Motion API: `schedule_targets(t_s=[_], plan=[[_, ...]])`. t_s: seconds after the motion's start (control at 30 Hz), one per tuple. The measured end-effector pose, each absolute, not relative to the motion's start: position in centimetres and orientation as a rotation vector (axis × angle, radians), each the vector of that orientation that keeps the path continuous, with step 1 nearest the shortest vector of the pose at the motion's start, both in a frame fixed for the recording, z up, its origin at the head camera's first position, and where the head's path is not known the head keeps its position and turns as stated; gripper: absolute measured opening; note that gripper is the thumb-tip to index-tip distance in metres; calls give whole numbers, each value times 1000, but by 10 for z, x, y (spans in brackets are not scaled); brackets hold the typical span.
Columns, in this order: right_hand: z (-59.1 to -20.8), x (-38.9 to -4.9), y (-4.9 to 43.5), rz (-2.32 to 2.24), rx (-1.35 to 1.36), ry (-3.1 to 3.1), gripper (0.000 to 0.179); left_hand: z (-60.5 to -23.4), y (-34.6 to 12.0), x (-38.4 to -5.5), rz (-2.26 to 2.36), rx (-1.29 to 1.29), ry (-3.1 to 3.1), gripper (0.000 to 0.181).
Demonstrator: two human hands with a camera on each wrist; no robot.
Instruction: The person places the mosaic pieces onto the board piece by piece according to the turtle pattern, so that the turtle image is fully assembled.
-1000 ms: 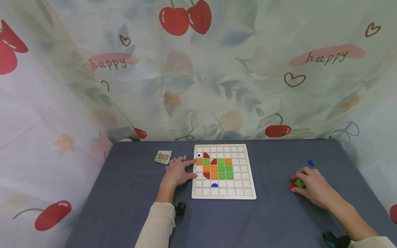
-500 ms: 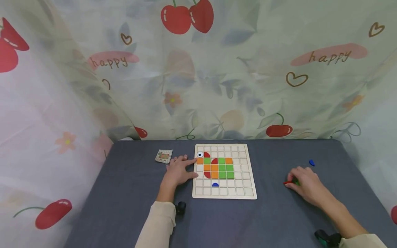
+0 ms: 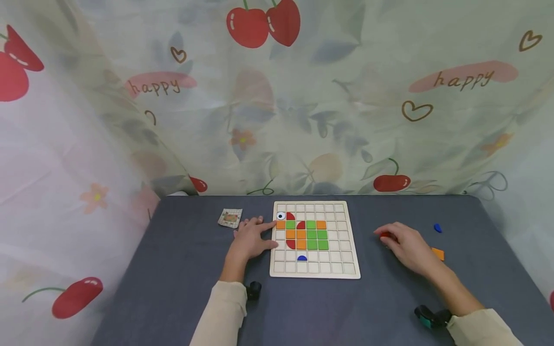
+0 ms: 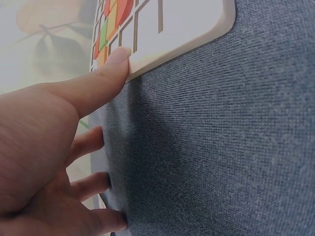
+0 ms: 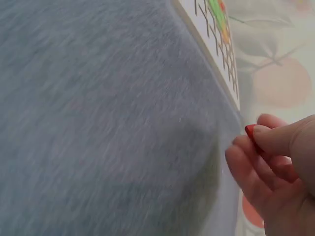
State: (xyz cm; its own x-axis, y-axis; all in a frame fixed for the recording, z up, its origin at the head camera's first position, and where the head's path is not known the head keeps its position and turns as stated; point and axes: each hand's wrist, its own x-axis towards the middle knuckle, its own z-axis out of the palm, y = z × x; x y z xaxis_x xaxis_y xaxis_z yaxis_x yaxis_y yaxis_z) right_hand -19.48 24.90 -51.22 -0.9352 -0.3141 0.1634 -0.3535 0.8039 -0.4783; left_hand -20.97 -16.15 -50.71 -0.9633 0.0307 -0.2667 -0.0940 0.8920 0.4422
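Note:
A wooden grid board (image 3: pixel 343 269) lies on the table with orange, green and red pieces set in its cells, plus a round eye piece (image 3: pixel 281 216) and a blue half-round piece (image 3: pixel 302 258). My left hand (image 3: pixel 251 239) steadies its left edge; in the left wrist view the thumb (image 4: pixel 106 81) rests on the rim and other fingertips meet the cloth. To the right of the board, my right hand (image 3: pixel 406 246) is over the table, pinching a small red piece (image 5: pixel 252 132) between thumb and fingers. Most of that piece is hidden by the fingers.
A small patterned card (image 3: pixel 230 217) lies left of the board, beyond the left hand. An orange piece (image 3: pixel 438 253) lies by the right wrist, and a blue piece (image 3: pixel 438 228) farther back. A printed curtain (image 3: pixel 320 120) hangs behind the table.
My right hand has moved left toward the board with the red piece, uncovering the orange piece. The green piece seen earlier at its fingers is out of sight. My left hand stays on the board.

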Motion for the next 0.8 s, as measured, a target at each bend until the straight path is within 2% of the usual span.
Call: schedule_targets(t_s=[0.2,0.57,0.8], plan=[[-511,-208,230,930,397,-2958,7,-507,-162,-210,674,-45,2797,67],[-518,-234,189,1190,297,-2928,19,-507,-161,-210,674,-49,2789,67],[-522,-246,169,1230,258,-2940,18,-508,-161,-211,642,-43,2796,67]])
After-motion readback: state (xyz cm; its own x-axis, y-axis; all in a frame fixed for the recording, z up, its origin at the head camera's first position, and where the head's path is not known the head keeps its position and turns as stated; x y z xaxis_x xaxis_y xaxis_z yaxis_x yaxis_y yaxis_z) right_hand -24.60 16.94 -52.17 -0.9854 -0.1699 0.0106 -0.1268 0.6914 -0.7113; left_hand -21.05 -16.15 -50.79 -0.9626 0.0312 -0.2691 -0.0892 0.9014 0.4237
